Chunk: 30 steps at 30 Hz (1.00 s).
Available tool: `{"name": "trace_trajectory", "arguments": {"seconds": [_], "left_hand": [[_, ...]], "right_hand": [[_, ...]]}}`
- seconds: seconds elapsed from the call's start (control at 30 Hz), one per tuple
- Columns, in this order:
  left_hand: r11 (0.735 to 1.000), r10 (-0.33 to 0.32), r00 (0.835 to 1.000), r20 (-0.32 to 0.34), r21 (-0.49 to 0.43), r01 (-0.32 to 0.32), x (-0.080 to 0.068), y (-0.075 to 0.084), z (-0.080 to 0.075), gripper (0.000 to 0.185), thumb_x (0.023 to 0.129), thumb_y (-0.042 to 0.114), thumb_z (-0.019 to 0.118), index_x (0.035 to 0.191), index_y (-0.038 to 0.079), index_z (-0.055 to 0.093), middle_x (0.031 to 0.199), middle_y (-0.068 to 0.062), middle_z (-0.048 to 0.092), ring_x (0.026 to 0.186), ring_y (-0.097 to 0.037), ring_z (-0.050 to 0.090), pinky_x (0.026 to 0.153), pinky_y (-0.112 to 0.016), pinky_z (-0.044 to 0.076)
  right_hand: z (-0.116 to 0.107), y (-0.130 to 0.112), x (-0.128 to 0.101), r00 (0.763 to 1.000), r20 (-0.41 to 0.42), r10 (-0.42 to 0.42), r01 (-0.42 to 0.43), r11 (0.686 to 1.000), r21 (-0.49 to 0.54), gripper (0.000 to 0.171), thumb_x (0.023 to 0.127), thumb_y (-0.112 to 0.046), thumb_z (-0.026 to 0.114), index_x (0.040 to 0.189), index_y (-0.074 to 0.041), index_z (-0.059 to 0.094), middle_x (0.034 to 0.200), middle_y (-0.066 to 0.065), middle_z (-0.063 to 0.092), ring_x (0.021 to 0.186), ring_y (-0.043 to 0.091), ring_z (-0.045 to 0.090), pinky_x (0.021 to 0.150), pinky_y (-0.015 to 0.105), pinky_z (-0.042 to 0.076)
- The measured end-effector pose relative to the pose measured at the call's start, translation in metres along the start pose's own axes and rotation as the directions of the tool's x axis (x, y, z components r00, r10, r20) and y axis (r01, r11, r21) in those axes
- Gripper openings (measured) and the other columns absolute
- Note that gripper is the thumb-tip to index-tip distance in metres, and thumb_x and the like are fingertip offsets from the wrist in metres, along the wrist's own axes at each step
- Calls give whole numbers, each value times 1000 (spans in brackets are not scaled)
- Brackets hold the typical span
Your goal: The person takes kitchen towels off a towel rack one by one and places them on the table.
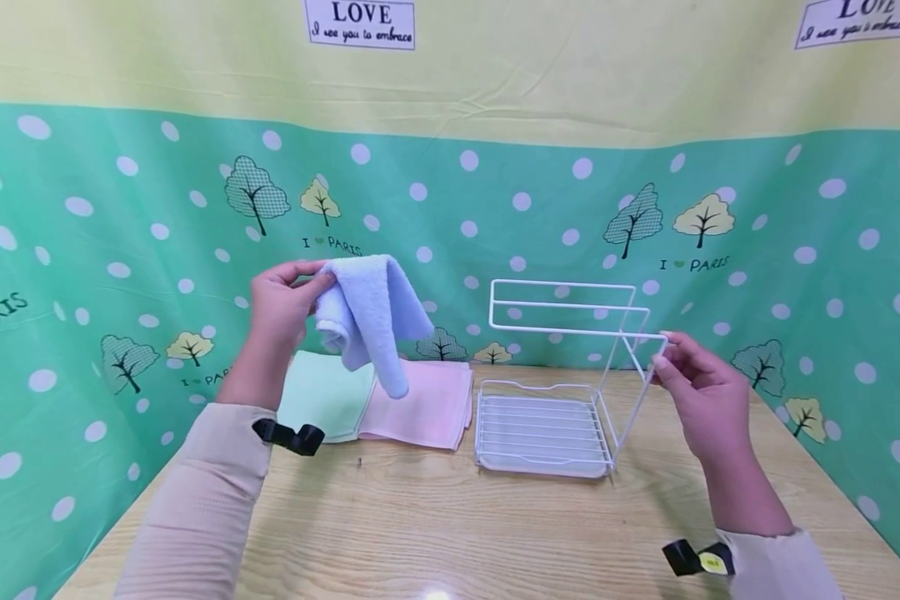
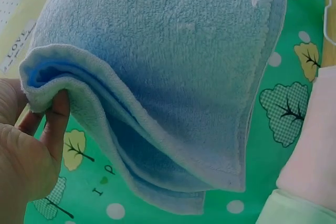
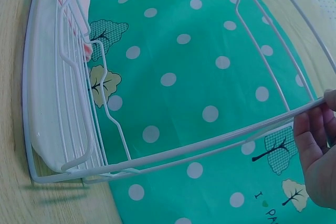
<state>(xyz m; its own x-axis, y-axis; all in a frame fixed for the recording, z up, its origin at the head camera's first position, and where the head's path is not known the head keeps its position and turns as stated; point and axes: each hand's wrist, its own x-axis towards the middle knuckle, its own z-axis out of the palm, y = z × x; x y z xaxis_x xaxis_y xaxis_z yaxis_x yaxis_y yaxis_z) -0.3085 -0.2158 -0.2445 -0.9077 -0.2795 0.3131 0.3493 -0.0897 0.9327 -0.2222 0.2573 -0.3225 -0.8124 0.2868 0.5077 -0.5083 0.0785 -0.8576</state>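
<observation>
My left hand (image 1: 279,302) pinches a light blue towel (image 1: 378,304) by its folded edge, raised above the table so the cloth droops in loose folds. In the left wrist view the layered towel (image 2: 168,61) hangs from between thumb and fingers (image 2: 58,121). On the right, my right hand (image 1: 705,396) grips the upper corner of a white wire rack (image 1: 630,412), thumb in front and fingers behind the bar. The rack stands on the table, with upper rails (image 1: 570,331) and a slatted base over a white tray (image 1: 543,462). The right wrist view shows the gripped side bar (image 3: 210,141).
A folded green towel (image 1: 322,392) and a folded pink towel (image 1: 420,404) lie side by side on the wooden table (image 1: 450,533), left of the rack. A green dotted curtain (image 1: 525,242) hangs behind and along both sides.
</observation>
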Motion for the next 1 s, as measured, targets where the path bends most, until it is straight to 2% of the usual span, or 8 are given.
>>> {"name": "trace_trajectory", "arguments": {"seconds": [0.17,0.4,0.63,0.87,1.0], "left_hand": [[1000,5,1000,1,29,-5,-8,-8,-3,12,83,7,78,95,10,77,110,-7,61,87,-15,68,72,-25,58],[1000,-24,1000,-11,8,24,-22,-17,-6,12,84,5,77,95,9,77,103,-6,65,86,-14,68,72,-25,57],[997,-71,997,-38,-30,70,-38,-25,-7,11,84,5,76,95,7,76,100,-9,65,84,-15,69,72,-26,57],[988,-140,990,-29,-76,138,-55,-35,-7,12,88,5,72,100,7,73,115,-8,55,94,-18,64,79,-28,56],[981,-166,986,-22,-110,163,-64,-41,-6,10,89,2,70,94,10,74,113,-6,56,95,-18,63,78,-28,57]], "right_hand": [[-1,0,-1,1000,-1,5,-5,1000,2,33,91,5,64,123,1,65,90,2,61,80,14,59,74,19,55],[0,1,-1,1000,0,6,-6,1000,13,33,91,5,64,123,2,65,91,3,61,80,14,59,74,19,55],[0,2,0,1000,3,-1,1,1000,10,33,91,6,63,123,2,65,91,3,61,80,15,59,74,19,55],[0,2,0,1000,-5,4,-4,1000,-5,33,90,5,64,123,2,65,91,3,60,81,15,58,74,19,55],[0,-1,1,1000,-7,15,-16,1000,-9,34,91,5,64,124,0,65,91,2,60,82,14,58,74,18,55]]}}
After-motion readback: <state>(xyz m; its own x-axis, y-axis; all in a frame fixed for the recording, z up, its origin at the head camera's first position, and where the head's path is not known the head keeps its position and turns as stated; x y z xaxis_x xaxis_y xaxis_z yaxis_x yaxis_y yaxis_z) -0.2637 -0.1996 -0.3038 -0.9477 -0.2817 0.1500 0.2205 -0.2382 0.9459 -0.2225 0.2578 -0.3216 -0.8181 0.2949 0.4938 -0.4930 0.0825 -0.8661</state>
